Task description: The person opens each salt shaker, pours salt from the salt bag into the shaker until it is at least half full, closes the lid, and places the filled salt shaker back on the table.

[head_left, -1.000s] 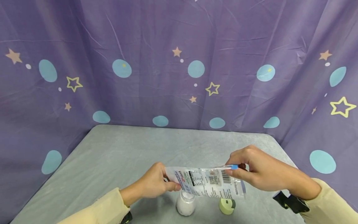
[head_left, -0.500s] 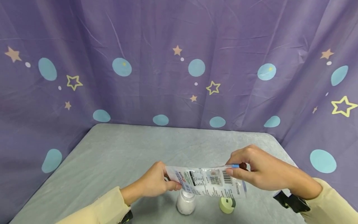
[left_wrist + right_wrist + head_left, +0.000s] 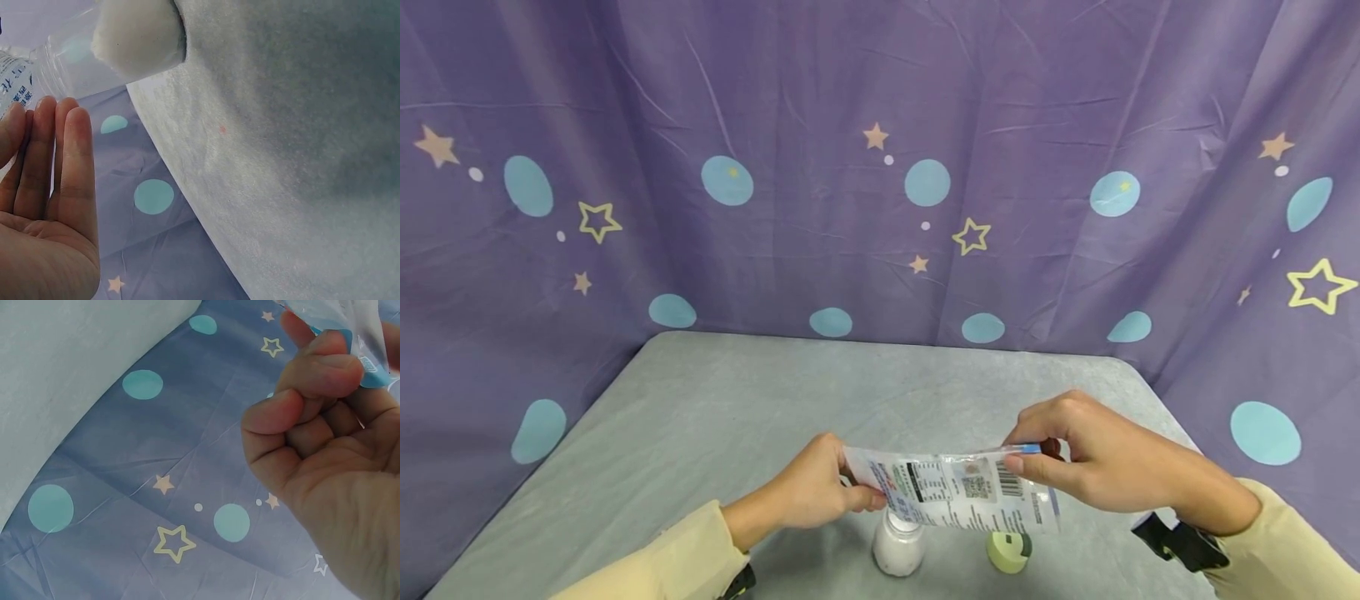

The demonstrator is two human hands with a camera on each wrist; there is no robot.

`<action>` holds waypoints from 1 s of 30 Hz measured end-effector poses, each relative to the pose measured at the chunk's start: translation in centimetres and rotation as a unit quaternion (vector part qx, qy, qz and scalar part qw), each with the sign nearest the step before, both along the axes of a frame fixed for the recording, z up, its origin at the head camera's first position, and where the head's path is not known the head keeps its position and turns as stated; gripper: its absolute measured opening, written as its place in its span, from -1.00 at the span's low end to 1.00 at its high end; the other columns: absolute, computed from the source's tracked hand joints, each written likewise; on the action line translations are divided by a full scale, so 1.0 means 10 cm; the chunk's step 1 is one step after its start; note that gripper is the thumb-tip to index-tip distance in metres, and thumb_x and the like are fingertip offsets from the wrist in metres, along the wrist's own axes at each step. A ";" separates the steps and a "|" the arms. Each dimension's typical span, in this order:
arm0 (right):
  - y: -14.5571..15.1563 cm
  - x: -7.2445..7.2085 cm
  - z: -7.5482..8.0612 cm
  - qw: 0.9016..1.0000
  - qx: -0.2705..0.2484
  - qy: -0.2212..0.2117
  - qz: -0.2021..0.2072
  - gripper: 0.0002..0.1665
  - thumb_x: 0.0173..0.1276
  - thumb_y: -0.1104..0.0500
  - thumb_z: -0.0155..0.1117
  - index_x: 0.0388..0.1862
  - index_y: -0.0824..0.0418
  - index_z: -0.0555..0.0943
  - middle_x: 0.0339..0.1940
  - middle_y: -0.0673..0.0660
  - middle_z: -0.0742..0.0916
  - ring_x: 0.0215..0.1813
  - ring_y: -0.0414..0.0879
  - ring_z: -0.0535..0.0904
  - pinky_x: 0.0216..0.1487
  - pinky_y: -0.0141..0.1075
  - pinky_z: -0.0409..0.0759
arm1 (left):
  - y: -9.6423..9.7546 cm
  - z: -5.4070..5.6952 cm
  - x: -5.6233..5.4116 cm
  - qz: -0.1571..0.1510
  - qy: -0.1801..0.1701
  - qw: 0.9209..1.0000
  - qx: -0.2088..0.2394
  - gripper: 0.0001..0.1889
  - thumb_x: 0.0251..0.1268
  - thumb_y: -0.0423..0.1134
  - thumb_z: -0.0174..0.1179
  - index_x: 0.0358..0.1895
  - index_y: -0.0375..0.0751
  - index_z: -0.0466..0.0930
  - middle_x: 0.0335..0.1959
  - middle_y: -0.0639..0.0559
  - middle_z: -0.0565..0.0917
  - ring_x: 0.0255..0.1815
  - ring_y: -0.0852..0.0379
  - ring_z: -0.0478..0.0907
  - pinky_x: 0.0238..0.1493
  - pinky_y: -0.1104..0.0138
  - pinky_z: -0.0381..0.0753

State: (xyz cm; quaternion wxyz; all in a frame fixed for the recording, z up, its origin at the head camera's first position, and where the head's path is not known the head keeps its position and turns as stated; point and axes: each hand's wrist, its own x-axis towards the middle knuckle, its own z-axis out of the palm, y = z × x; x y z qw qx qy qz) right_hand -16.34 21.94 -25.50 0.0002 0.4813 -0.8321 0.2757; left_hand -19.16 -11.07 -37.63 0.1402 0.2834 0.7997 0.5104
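Note:
In the head view a printed plastic bag [image 3: 947, 490] with a blue top edge and a barcode is held sideways. My left hand [image 3: 808, 489] pinches its left end, thumb in front, right over the mouth of a jar [image 3: 898, 552]. The right hand [image 3: 1093, 458] pinches the opposite end by the blue edge. White, grainy-looking contents [image 3: 140, 37] partly fill the clear jar in the left wrist view, and the bag's end [image 3: 14, 81] meets the jar's mouth there. A pale green lid [image 3: 1009, 552] lies on the table, partly behind the bag in the head view.
The jar and lid stand on a grey cloth-covered table [image 3: 760, 400], near its front. A purple curtain [image 3: 820, 167] with stars and blue spots surrounds the far and side edges. Dark straps [image 3: 1183, 542] sit at both wrists, over cream sleeves.
Both hands stay almost in place, with the bag still over the jar. The right fingers cover slightly more of the blue edge, and the bag's right end has shifted a little.

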 end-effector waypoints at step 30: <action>0.00 0.01 0.02 1.000 0.004 0.002 -0.008 -0.78 0.55 0.15 0.25 -0.25 -0.21 0.70 -0.44 -0.31 0.62 -0.46 -0.42 0.47 -0.54 -0.47 0.47 | 0.02 0.04 0.00 0.003 0.025 1.000 -0.010 -0.90 0.13 -0.35 0.48 -0.30 -0.08 0.86 -0.45 0.19 0.80 -0.53 0.32 0.55 -0.61 0.44 0.40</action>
